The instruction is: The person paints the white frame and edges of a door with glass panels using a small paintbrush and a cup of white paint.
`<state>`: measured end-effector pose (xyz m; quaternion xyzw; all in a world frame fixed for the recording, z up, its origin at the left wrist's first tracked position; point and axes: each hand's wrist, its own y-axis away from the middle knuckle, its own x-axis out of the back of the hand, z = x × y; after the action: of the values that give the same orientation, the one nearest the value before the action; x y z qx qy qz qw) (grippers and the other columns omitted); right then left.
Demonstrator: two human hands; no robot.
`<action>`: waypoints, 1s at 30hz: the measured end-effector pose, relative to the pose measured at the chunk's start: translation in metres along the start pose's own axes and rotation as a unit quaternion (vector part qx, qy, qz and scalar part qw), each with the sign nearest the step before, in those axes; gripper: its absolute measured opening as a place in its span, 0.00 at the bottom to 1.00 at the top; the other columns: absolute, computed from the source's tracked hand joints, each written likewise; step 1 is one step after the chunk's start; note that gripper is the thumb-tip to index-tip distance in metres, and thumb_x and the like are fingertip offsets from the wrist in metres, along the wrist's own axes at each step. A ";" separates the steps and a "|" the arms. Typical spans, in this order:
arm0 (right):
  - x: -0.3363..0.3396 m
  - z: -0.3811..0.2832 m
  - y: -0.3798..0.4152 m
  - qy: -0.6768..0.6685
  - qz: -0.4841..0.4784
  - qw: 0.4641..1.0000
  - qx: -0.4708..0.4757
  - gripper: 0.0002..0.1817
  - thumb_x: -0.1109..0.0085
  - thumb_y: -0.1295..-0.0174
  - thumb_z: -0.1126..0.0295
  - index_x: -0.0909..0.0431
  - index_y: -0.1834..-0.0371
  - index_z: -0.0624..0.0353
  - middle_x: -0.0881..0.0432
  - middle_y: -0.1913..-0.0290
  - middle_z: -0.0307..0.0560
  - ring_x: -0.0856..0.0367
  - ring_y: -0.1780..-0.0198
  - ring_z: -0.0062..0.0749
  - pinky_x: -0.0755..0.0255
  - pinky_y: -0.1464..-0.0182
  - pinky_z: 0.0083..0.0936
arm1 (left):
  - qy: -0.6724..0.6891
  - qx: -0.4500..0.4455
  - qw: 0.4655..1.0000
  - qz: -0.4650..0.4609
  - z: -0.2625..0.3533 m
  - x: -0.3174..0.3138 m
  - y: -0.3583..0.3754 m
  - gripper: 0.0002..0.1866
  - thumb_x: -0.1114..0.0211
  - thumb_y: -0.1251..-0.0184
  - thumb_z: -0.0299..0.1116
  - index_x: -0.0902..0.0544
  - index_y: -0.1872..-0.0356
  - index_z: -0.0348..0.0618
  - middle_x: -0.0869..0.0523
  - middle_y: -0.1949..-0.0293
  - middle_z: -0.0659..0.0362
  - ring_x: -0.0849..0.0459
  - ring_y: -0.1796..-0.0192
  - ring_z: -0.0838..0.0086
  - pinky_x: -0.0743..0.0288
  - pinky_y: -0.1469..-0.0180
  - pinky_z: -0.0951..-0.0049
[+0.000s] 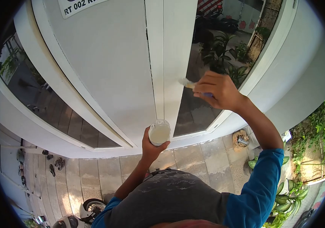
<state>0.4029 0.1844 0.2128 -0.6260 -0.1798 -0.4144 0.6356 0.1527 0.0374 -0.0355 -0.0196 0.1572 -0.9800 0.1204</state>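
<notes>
My right hand (217,91) is closed around the handle of a paintbrush (187,83). The brush's pale bristles point left and overlap the edge of the white frame (173,68) beside the dark window glass (192,114). Lower down, my left hand (153,146) grips a clear plastic cup (159,132) of whitish paint from below, with the thumb on its right side. White smears mark the cup's rim. Behind the cup stands the pale grey door panel (101,57), with a dark gap running along its right edge.
A second window (48,102) is at left. Paved floor (105,171) runs below, with shoes (59,163) at left and a motorbike wheel (93,205) near my left side. A brown bag with a can (240,140) sits by the wall; potted plants (284,201) stand at right.
</notes>
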 end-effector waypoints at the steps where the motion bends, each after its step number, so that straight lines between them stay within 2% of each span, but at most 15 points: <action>1: 0.000 -0.001 0.001 -0.048 -0.077 0.996 -0.019 0.09 0.24 0.47 0.75 0.14 0.63 0.54 0.13 0.60 0.41 0.13 0.61 0.37 0.17 0.64 0.30 | 0.000 0.002 1.000 -0.007 0.001 0.001 0.000 0.40 0.14 0.52 0.31 0.26 0.36 0.39 0.14 0.47 0.54 0.14 0.44 0.67 0.21 0.39 0.64; 2: 0.005 0.005 -0.004 -0.050 -0.075 0.996 -0.018 0.09 0.24 0.47 0.75 0.14 0.63 0.54 0.13 0.60 0.41 0.13 0.61 0.37 0.17 0.64 0.30 | -0.003 0.002 1.000 -0.006 0.002 0.002 0.000 0.40 0.14 0.52 0.31 0.26 0.36 0.39 0.14 0.47 0.54 0.14 0.44 0.67 0.21 0.39 0.64; 4: 0.032 0.028 -0.030 -0.005 0.017 1.000 0.002 0.08 0.25 0.42 0.74 0.12 0.60 0.54 0.12 0.59 0.41 0.12 0.57 0.34 0.16 0.62 0.27 | -0.021 -0.010 1.000 -0.017 0.004 0.000 -0.001 0.40 0.14 0.52 0.32 0.26 0.37 0.39 0.14 0.47 0.54 0.14 0.44 0.68 0.21 0.39 0.65; 6: 0.068 0.036 -0.059 -0.011 0.115 0.992 -0.048 0.10 0.25 0.40 0.74 0.11 0.55 0.56 0.11 0.57 0.42 0.10 0.55 0.33 0.15 0.59 0.25 | -0.010 -0.005 1.000 -0.022 0.004 -0.002 -0.001 0.40 0.14 0.52 0.32 0.26 0.37 0.39 0.14 0.47 0.54 0.14 0.44 0.68 0.21 0.39 0.65; 8: 0.092 0.051 -0.082 0.014 0.213 0.976 -0.043 0.14 0.24 0.40 0.75 0.11 0.51 0.57 0.10 0.56 0.45 0.09 0.55 0.34 0.15 0.56 0.25 | 0.002 0.001 1.000 -0.027 0.002 -0.004 -0.001 0.40 0.14 0.52 0.32 0.26 0.37 0.39 0.14 0.47 0.54 0.14 0.44 0.68 0.21 0.39 0.65; 9: 0.097 0.055 -0.091 0.015 0.213 0.976 -0.044 0.14 0.24 0.40 0.75 0.11 0.51 0.57 0.10 0.56 0.45 0.09 0.55 0.34 0.15 0.56 0.25 | 0.003 0.004 1.000 -0.031 0.001 -0.005 -0.001 0.40 0.14 0.52 0.32 0.26 0.37 0.39 0.14 0.47 0.54 0.14 0.44 0.68 0.21 0.39 0.65; 11: 0.100 0.060 -0.102 0.067 0.278 0.958 0.026 0.08 0.26 0.39 0.78 0.12 0.57 0.63 0.11 0.58 0.54 0.10 0.62 0.39 0.17 0.62 0.29 | 0.003 0.005 0.999 -0.035 0.001 -0.007 -0.001 0.40 0.13 0.52 0.32 0.26 0.37 0.39 0.14 0.47 0.54 0.14 0.44 0.68 0.22 0.39 0.65; 14: 0.073 0.047 -0.077 0.154 0.257 0.951 0.081 0.15 0.24 0.43 0.77 0.11 0.51 0.57 0.10 0.57 0.46 0.09 0.56 0.36 0.13 0.55 0.28 | 0.005 0.008 0.999 -0.031 0.002 -0.007 -0.002 0.40 0.14 0.52 0.32 0.26 0.37 0.39 0.14 0.47 0.54 0.14 0.44 0.68 0.22 0.40 0.65; 16: 0.044 0.026 -0.044 0.100 0.160 0.981 0.032 0.14 0.23 0.46 0.78 0.11 0.56 0.52 0.11 0.55 0.46 0.09 0.56 0.41 0.13 0.58 0.31 | 0.002 0.003 1.000 -0.023 0.001 -0.007 -0.002 0.40 0.14 0.52 0.32 0.26 0.37 0.39 0.14 0.47 0.54 0.14 0.44 0.68 0.22 0.39 0.65; 19: 0.002 -0.002 -0.003 0.007 0.053 0.998 -0.038 0.10 0.22 0.46 0.72 0.13 0.61 0.52 0.13 0.62 0.43 0.12 0.63 0.38 0.17 0.64 0.32 | -0.012 -0.006 1.000 -0.016 0.001 -0.003 -0.002 0.40 0.13 0.52 0.32 0.26 0.36 0.39 0.14 0.47 0.54 0.14 0.44 0.67 0.22 0.39 0.65; 20: -0.003 -0.005 0.000 0.007 0.052 0.998 -0.034 0.10 0.22 0.46 0.72 0.13 0.61 0.52 0.13 0.62 0.43 0.12 0.63 0.38 0.17 0.64 0.32 | -0.010 -0.007 1.000 -0.013 0.001 -0.004 -0.003 0.40 0.13 0.52 0.32 0.26 0.36 0.39 0.14 0.47 0.54 0.14 0.44 0.67 0.22 0.39 0.65; 22: -0.009 -0.009 0.003 -0.025 -0.044 0.998 -0.045 0.08 0.23 0.44 0.71 0.14 0.64 0.53 0.14 0.64 0.41 0.14 0.64 0.37 0.19 0.65 0.32 | 0.016 0.005 1.000 -0.009 0.000 -0.004 -0.003 0.41 0.13 0.52 0.33 0.26 0.36 0.39 0.14 0.47 0.54 0.15 0.43 0.67 0.22 0.38 0.64; 27: 0.049 0.023 -0.060 -0.005 0.156 0.986 -0.056 0.09 0.25 0.41 0.72 0.09 0.57 0.54 0.11 0.60 0.44 0.13 0.63 0.39 0.18 0.62 0.30 | 0.009 -0.001 1.000 -0.013 0.001 -0.005 -0.001 0.41 0.13 0.52 0.33 0.26 0.36 0.39 0.14 0.47 0.54 0.15 0.43 0.67 0.22 0.38 0.64; 28: 0.061 0.027 -0.073 -0.005 0.155 0.986 -0.055 0.09 0.25 0.41 0.72 0.09 0.57 0.54 0.11 0.60 0.44 0.13 0.63 0.39 0.18 0.62 0.30 | 0.010 -0.002 1.000 -0.011 0.000 -0.004 -0.002 0.41 0.13 0.52 0.33 0.26 0.36 0.39 0.14 0.47 0.54 0.15 0.43 0.67 0.22 0.38 0.64; 30: 0.077 0.032 -0.091 0.147 0.272 0.950 0.053 0.10 0.27 0.40 0.80 0.12 0.55 0.62 0.10 0.52 0.49 0.09 0.56 0.38 0.13 0.57 0.26 | 0.012 -0.002 1.000 -0.014 -0.001 -0.004 -0.003 0.41 0.13 0.52 0.33 0.26 0.36 0.39 0.14 0.47 0.54 0.15 0.43 0.67 0.22 0.38 0.64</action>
<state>0.3891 0.2027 0.3336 -0.5488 0.0712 -0.3033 0.7757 0.1557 0.0416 -0.0356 -0.0106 0.1600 -0.9815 0.1045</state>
